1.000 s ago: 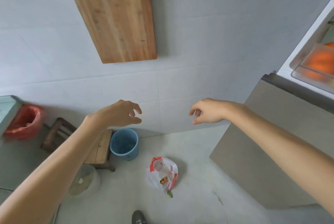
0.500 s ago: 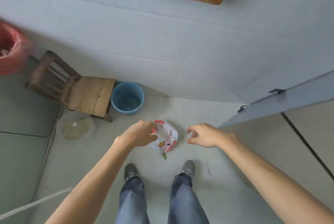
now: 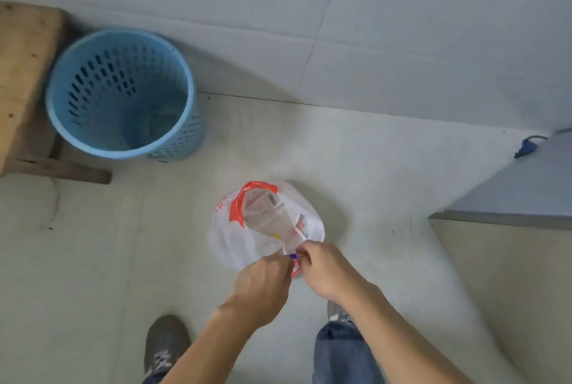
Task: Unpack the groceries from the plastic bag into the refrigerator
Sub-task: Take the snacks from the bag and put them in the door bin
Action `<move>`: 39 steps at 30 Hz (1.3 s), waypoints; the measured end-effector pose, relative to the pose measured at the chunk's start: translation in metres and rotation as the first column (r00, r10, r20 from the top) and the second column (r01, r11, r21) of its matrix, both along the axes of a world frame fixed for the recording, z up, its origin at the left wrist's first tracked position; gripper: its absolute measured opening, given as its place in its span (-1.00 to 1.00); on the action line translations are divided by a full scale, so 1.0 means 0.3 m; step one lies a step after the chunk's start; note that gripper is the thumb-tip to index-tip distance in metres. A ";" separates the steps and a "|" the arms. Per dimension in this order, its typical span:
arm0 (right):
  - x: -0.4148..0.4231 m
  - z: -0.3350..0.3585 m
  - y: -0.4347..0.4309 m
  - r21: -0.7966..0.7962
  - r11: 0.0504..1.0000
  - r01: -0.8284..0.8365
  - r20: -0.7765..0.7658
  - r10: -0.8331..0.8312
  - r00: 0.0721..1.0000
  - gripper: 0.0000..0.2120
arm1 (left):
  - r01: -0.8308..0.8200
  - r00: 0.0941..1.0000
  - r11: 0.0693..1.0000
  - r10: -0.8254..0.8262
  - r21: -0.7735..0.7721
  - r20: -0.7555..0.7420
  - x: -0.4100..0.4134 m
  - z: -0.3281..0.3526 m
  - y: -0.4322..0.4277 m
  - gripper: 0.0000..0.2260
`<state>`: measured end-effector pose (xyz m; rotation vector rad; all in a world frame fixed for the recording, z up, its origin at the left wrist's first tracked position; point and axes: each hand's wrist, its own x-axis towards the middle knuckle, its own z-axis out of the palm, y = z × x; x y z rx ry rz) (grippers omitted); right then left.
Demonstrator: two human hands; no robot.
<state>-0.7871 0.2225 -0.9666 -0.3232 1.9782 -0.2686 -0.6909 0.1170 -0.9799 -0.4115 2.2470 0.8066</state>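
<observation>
Fingers (image 3: 305, 253) of the right hand (image 3: 328, 272) and of the left hand (image 3: 263, 287) meet at the near rim of the bag (image 3: 235, 244). They are curled and pinch the thin plastic there, apparently at its near handle. Which fold each hand holds is hidden by the hands themselves.

The bag sits on the floor (image 3: 371, 182), just ahead of the person's shoes, with its mouth turned upward. Its far red handle (image 3: 250, 190) stands free. Pale packets (image 3: 269, 213) show through the mouth, too blurred to identify.

Progress, as judged: the task is at its opening step. The bag is being gathered or spread at the rim, no grocery lies outside it, and neither hand carries an item. All the unpacking therefore appears to be left: each item has to be lifted out and carried across.

A beige panel (image 3: 510, 290) at the right edge, near the bag, is taken to be the refrigerator's lower body. Its interior is out of view, so what it holds cannot be told.

Farther out, a blue basket (image 3: 182, 142) stands against the wall, beside a wooden stool (image 3: 21, 74).
</observation>
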 end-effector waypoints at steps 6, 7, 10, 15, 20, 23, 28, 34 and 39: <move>0.042 -0.436 0.035 -0.058 0.995 0.080 -0.046 -0.082 0.996 -0.53 | 0.255 0.967 0.956 -0.256 -0.148 0.016 -0.051 -0.468 0.075 -0.68; 0.048 -0.478 0.043 -0.067 0.994 0.081 -0.040 -0.084 0.996 -0.49 | 0.297 0.955 0.939 -0.291 -0.175 0.061 -0.036 -0.499 0.068 -0.72; 0.077 -0.558 0.043 -0.017 1.000 0.026 -0.023 -0.026 0.999 -0.51 | 0.199 0.978 0.947 -0.175 -0.254 0.115 0.057 -0.532 0.019 -0.82; 0.103 -0.585 -0.032 -0.061 0.995 -0.082 -0.133 0.073 0.988 -0.61 | -0.231 0.966 0.885 0.259 -0.405 0.015 0.209 -0.587 -0.117 -0.75; 0.123 -0.659 -0.138 -0.110 0.965 -0.238 -0.251 0.205 0.946 -0.60 | -0.327 0.945 0.878 0.297 -0.351 -0.138 0.163 -0.646 -0.166 -0.77; 0.167 -0.722 -0.182 -0.028 0.939 -0.341 -0.273 0.322 0.907 -0.63 | -0.357 0.912 0.901 0.279 -0.248 -0.300 0.116 -0.655 -0.144 -0.84; 0.209 -0.782 -0.197 0.059 0.950 -0.306 -0.320 0.308 0.896 -0.71 | -0.435 0.871 0.892 0.382 -0.122 -0.308 0.155 -0.679 -0.098 -0.80; 0.162 -0.698 -0.157 0.103 0.990 -0.097 -0.184 0.114 0.976 -0.67 | -0.425 0.883 0.903 0.399 -0.059 -0.248 0.235 -0.569 -0.112 -0.80; 0.133 -0.568 -0.121 0.061 0.997 0.041 -0.118 -0.034 0.992 -0.69 | -0.497 0.853 0.868 0.491 0.010 -0.175 0.234 -0.483 -0.143 -0.79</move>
